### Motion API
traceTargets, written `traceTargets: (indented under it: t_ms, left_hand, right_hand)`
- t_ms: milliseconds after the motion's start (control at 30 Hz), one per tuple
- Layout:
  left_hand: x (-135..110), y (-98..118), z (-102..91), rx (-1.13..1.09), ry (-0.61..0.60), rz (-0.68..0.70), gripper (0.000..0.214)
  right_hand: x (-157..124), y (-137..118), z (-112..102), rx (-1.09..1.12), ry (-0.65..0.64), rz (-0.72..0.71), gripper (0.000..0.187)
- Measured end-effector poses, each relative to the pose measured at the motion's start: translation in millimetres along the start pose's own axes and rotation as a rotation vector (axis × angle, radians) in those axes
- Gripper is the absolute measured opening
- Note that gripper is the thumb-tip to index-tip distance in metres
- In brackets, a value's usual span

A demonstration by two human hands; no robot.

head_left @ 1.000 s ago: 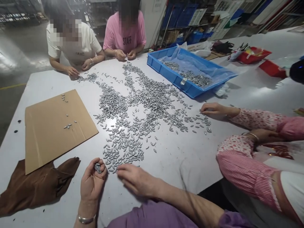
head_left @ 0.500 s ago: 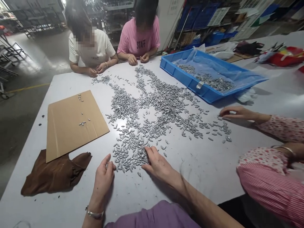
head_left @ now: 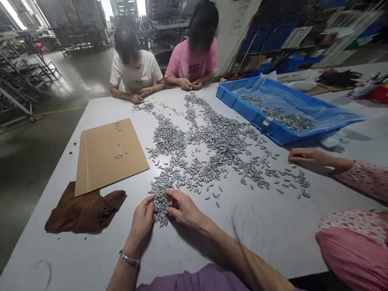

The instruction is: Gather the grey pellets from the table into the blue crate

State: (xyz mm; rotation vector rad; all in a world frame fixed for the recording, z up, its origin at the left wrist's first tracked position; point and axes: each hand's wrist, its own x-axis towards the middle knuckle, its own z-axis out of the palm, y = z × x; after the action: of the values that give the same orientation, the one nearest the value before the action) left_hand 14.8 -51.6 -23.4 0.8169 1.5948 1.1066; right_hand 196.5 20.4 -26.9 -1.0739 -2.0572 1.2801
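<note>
Small grey spindle-shaped pieces [head_left: 226, 139], shiny like metal, lie spread in a large loose heap over the white table. At the near end, a narrow pile of these pieces [head_left: 161, 204] is bunched between my two hands. My left hand [head_left: 144, 214] rests on its left side, fingers slightly bent and touching the pieces, with a silver bracelet at the wrist. On the opposite side, my right hand [head_left: 183, 208] curves against the pile, thumb and fingers apart. Neither hand has lifted the pieces off the table.
To the left, a cardboard sheet [head_left: 106, 169] bearing several pieces overlaps a brown cloth [head_left: 81, 214]. A blue tray [head_left: 273, 129] lined with plastic holds more pieces. Two people sit across the table; a co-worker's hand [head_left: 307, 157] reaches in from the right.
My hands have come closer together, and the pieces between them are squeezed into a narrower, denser pile. The view has shifted, so the table's contents appear farther right.
</note>
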Motion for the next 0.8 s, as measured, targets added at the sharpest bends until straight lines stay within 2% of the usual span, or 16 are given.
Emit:
traceTargets:
  t_ms: [133, 233, 333, 433, 533, 633, 700, 800]
  left_hand:
    - [1, 0, -5.1, -0.339, 0.106, -0.053, 0.048]
    - [4, 5, -14.5, -0.615, 0.136, -0.109, 0.039]
    - [7, 10, -23.5, -0.845, 0.147, -0.201, 0.020]
    - [8, 12, -28.1, -0.972, 0.158, -0.263, 0.011]
    - [7, 13, -29.1, -1.003, 0.156, -0.276, 0.016]
    - [6, 13, -29.0, -1.008, 0.147, -0.274, 0.018]
    - [6, 12, -28.8, -1.012, 0.139, -0.274, 0.017]
    - [7, 11, -28.6, -1.010, 0.141, -0.278, 0.017]
  right_hand:
    - [-22, 7, -18, -0.187, 0.054, -0.034, 0.055]
    - [-43, 20, -20, -0.401, 0.025, -0.094, 0.081]
    - [-57, 27, -2, -0.558, 0.002, -0.157, 0.115]
    - [-60, 26, 23, -0.628, 0.009, -0.173, 0.132]
    - [-53, 21, 39, -0.660, 0.065, -0.183, 0.134]
    - [-42, 19, 46, -0.687, 0.104, -0.204, 0.131]
    - [-31, 17, 47, -0.703, 0.085, -0.218, 0.130]
    - [-13, 10, 47, -0.699, -0.027, -0.235, 0.124]
